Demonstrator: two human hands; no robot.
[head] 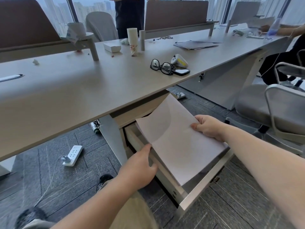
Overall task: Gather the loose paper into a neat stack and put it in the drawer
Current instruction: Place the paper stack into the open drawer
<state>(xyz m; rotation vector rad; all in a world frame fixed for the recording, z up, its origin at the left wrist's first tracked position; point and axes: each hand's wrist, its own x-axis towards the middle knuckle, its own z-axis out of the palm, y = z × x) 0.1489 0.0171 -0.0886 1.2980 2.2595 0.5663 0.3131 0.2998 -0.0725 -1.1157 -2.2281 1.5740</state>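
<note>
White paper stack (175,142), squared, tilts over the open drawer (203,184).

Paper stack (178,142) over open drawer (198,192) under desk (82,90); glasses (160,66) on desk above.

A: Setting was an open-plan office, high floor.

B: Evidence?

A: One long shared surface (79,83) ran the room, split by brown fabric divider panels (176,14) on metal posts. Floor-to-ceiling windows (92,9) behind showed hazy tower blocks.

B: Furniture?

A: Grey mesh swivel chairs (270,104), grey carpet tiles (54,146), a pedestal drawer (203,184) under the surface, pulled open.

B: Clutter?

A: Desk stuff: loose documents (196,44), a stack of paper cups (132,40), glasses (161,66), a phone (181,72). A white power strip (73,155) lay on the carpet with a cable plugged in.

B: Others present?

A: One stood past the dividers; another sat far right.
</note>
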